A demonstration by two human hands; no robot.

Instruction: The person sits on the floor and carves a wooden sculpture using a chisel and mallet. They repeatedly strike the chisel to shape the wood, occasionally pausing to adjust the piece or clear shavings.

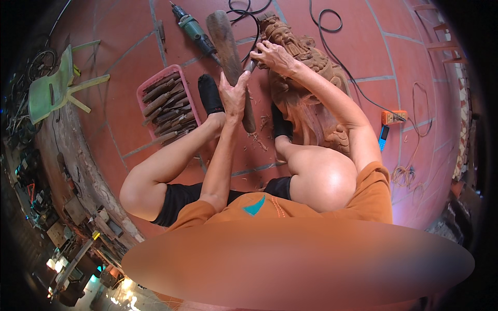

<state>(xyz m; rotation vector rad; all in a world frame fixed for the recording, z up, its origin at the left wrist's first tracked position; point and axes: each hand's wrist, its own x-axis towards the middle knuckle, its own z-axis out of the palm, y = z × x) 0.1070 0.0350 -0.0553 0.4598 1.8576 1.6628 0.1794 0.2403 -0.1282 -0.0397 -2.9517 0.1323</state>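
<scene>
Carved statue (pixel 286 90) lies face up on the red floor (pixel 368 57), beside your right foot (pixel 280 122). Your right hand (pixel 276 58), by its head, pinches a slim tool (pixel 250 66); your left hand (pixel 233 97) grips a wooden mallet (pixel 223 39). Shavings (pixel 258 141) between your feet. Left of you: pink basket (pixel 190 96) of hand tools (pixel 167 98), green power tool (pixel 193 32) beyond.

A pale green chair (pixel 52 94) stands by the left edge of the red-tiled floor (pixel 373 57), while an orange power strip (pixel 394 117), a blue handheld device (pixel 383 139) and a loosely coiled cord (pixel 403 172) lie toward its right edge.
</scene>
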